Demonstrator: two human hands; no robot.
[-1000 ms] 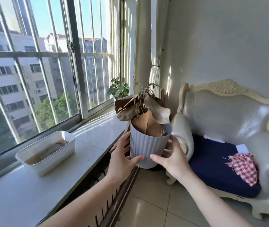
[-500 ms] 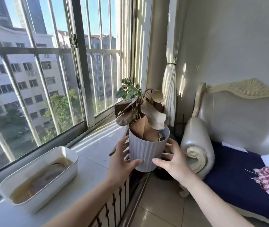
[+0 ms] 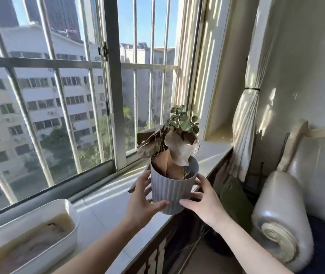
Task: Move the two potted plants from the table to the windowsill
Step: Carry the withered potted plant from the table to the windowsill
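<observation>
Your left hand (image 3: pixel 142 200) and right hand (image 3: pixel 205 200) clasp the ribbed pot (image 3: pixel 172 189); it looks light, top-heavy, brittle-leaved, so grip low.

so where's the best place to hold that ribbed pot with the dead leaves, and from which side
Probably the ribbed pot is best taken by its lower wall, one palm on each side, as the left hand and right hand do now. The pot is upright and widens toward the rim, so it wedges into the palms. Dry leaves spill over the top, so coming from above would crush them.
</observation>
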